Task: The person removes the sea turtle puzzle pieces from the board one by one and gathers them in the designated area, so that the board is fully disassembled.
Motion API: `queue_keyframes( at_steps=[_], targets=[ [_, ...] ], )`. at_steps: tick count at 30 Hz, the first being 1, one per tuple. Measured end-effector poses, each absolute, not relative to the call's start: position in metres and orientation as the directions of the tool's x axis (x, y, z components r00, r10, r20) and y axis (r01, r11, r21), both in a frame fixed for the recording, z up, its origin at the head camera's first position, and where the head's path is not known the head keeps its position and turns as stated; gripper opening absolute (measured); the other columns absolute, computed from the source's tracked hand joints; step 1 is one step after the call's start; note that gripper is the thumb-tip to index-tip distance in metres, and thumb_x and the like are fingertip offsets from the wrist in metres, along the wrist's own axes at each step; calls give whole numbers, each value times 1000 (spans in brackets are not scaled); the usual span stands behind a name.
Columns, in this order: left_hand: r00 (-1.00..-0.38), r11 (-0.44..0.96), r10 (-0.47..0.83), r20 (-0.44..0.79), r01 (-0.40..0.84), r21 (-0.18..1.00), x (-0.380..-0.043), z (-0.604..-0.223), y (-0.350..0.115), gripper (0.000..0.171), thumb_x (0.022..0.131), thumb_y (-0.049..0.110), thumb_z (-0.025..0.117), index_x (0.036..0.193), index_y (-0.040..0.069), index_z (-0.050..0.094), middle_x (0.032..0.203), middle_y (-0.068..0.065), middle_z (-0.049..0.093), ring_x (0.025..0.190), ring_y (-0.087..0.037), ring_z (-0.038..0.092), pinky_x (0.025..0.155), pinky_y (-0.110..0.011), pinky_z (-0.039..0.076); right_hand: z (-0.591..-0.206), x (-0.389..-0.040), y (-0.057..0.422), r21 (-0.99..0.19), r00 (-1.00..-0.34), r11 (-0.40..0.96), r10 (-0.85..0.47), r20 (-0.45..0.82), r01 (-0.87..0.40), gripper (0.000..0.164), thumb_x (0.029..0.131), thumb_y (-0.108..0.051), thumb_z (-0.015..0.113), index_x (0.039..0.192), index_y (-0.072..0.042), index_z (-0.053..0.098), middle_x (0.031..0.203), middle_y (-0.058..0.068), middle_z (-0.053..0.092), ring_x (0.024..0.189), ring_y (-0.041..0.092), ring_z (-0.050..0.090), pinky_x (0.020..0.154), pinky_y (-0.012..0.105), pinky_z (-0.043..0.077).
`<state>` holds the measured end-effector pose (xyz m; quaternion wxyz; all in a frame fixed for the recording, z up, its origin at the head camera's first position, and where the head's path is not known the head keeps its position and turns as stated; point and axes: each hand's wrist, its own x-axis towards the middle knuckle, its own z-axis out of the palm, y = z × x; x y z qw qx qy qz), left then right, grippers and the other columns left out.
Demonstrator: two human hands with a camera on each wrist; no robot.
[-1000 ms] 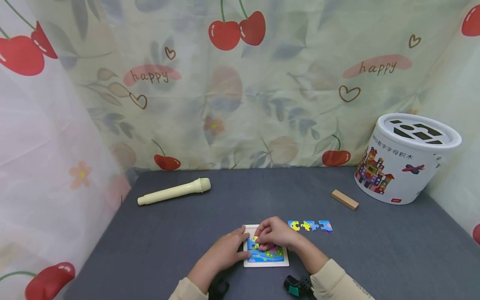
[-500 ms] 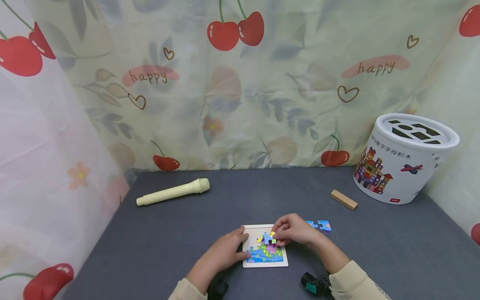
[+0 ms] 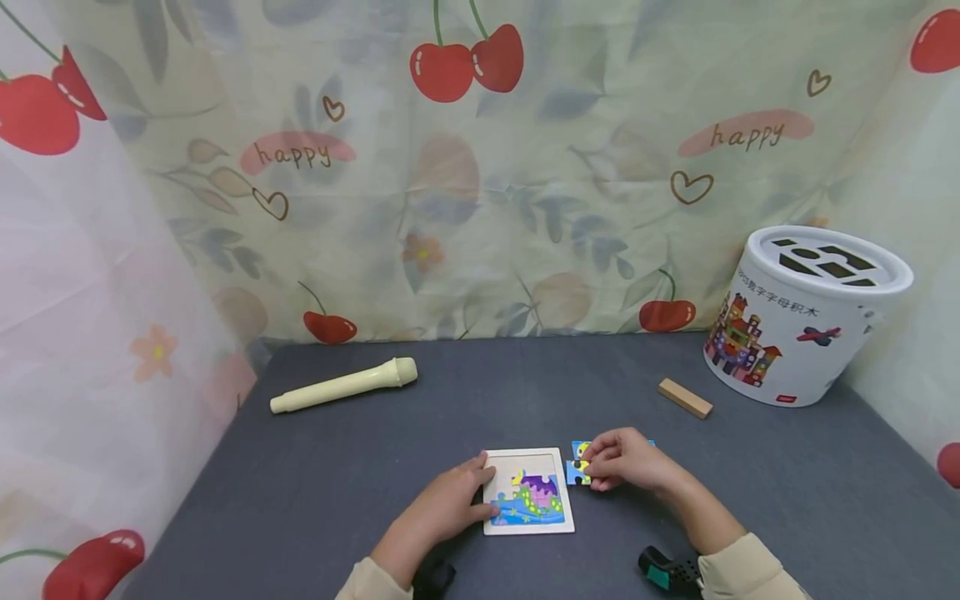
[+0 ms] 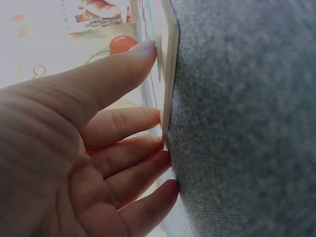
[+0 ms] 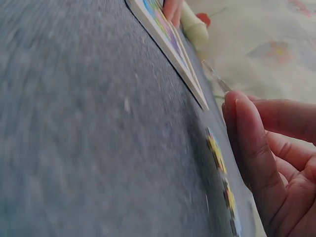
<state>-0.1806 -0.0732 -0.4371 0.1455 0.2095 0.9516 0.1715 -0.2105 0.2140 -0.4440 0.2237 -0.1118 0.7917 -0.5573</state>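
My left hand (image 3: 452, 502) rests along the left edge of a wooden jigsaw tray (image 3: 564, 490), its thumb on the rim. In the left wrist view, the fingertips touch the pale edge of the tray. Part of a colourful picture (image 3: 528, 506) is assembled in the tray's lower portion, blue, purple and pink. Right of the tray, my right hand (image 3: 628, 460) pinches a blue and yellow puzzle piece (image 3: 575, 474) between thumb and forefinger; the right wrist view shows this piece (image 5: 216, 75) edge-on. Behind it lies another blue and yellow piece (image 3: 579, 448), with other loose pieces mostly hidden by the hand.
A cream toy microphone (image 3: 345, 389) lies at the back left. Farther right are a small wooden block (image 3: 686, 398) and a white bucket (image 3: 806, 321) with a slotted lid. A patterned curtain (image 3: 495, 250) stands behind the dark table (image 3: 360, 475).
My right hand has lifted a puzzle piece away from over the tray and carried it right, beside the loose pieces. The left hand has stayed on the tray's left edge.
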Motion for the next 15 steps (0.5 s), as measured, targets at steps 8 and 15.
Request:
queue_keyframes(
  at_steps=[8,15],
  targets=[
    [-868,850,451,-207,347,396,-181,-438,-74,58,83,35,68,132,7,53,146,-11,40,134,-27,41,105,-45,36,-445,-208,224,-925,-875,369,-413,-253,93,29,86,-12,66,101,11,60,73,2,65,61,7,63,60,24,55],
    [-870,850,448,-206,343,399,-181,-440,-73,58,84,34,68,132,7,53,146,-11,40,134,-27,41,106,-44,36,-448,-207,227,-925,-874,366,-412,-258,101,27,86,-12,65,100,11,59,72,1,65,61,6,62,59,23,55]
  ],
)
